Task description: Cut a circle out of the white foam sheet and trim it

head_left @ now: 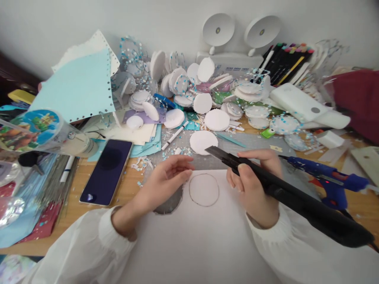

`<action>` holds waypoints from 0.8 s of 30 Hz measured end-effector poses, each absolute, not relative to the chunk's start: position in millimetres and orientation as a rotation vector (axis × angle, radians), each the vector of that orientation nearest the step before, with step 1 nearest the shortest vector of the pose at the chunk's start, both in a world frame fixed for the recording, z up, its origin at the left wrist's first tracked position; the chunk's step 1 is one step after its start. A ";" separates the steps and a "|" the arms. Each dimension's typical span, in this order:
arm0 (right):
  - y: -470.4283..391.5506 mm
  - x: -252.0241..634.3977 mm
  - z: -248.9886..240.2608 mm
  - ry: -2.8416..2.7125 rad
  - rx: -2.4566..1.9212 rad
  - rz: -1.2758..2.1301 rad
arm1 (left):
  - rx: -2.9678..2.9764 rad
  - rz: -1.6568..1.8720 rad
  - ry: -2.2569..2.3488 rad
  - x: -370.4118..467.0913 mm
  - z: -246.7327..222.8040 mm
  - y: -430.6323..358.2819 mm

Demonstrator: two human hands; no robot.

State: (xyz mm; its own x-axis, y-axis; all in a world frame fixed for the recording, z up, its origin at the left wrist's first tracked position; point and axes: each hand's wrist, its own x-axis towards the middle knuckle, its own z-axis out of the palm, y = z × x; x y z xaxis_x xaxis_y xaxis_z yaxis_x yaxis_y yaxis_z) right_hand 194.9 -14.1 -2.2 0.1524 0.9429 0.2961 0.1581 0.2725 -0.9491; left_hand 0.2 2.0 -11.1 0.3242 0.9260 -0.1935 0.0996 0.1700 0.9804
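A white foam sheet (189, 236) lies in front of me, with a thin brownish circle (204, 190) marked or cut near its far edge. Left of the circle, a round gap shows the grey mat (168, 201). My left hand (166, 181) hovers over that gap, fingers slightly curled and apart, holding nothing. On the right, my right hand (257, 185) grips a long black cutting tool (296, 205), its dark blade tip raised beyond the sheet's far edge. Just past the tip is a white disc (203, 142) on the mat.
A phone (106, 172) and a lidded cup (74, 138) stand left. Many white discs (217, 120) are piled behind the mat. A blue glue gun (328, 177) lies right, its light red. A twin-headed lamp (231, 61) stands at the wall, beside markers (287, 63).
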 end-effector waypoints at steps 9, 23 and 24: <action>-22.7 196.0 6.5 -1.222 -0.982 0.876 | 1.356 0.582 1.089 2.3 -6.9 5.5; -4.7 205.4 7.1 -1.247 -1.113 1.094 | 0.954 0.674 1.063 4.5 -7.3 7.8; -1.9 206.3 6.4 -1.262 -1.113 1.087 | 0.944 0.671 1.066 4.6 -6.5 8.0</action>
State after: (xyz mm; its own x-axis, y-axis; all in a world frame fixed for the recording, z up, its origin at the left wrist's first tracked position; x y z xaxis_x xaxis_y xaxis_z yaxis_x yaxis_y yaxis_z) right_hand 206.3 -1.9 6.4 0.0193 0.9894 0.1440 0.0040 0.1439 -0.9896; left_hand 4.6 8.0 -6.5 0.3577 0.8338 -0.4205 -0.0185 0.4566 0.8895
